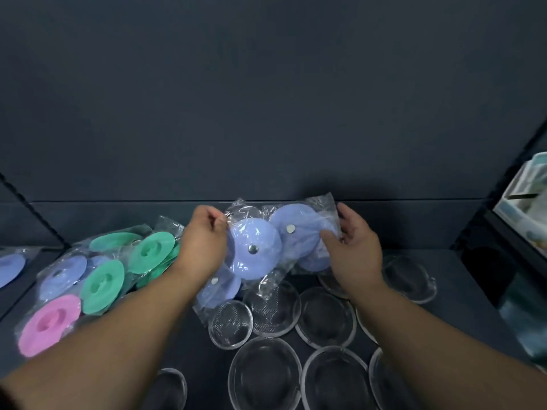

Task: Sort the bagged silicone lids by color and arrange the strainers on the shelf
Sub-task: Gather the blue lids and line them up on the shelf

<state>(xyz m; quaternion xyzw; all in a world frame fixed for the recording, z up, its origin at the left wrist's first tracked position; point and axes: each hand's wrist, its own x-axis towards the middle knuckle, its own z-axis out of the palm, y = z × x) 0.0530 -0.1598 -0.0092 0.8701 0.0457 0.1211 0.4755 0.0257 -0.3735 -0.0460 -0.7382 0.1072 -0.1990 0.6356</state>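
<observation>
While fingers clasp crinkly clear plastic, bagged blue lids (253,255) hang between the hands.
Left hand (204,241) pinches one bag's corner, right hand (355,253) curls round another (smooth discs, shiny studs); round mesh strainers (273,310) lie beneath the fingers.

Only the person's two arms show, from the fingers back along the forearms. The left hand (204,244) and the right hand (355,253) are bare, and so are both wrists. The left forearm (118,335) and the right forearm (444,344) are bare too, right to the bottom edge, where the wide lens makes them look broad. The fingers look short and rounded; the nails are too blurred to tell
</observation>
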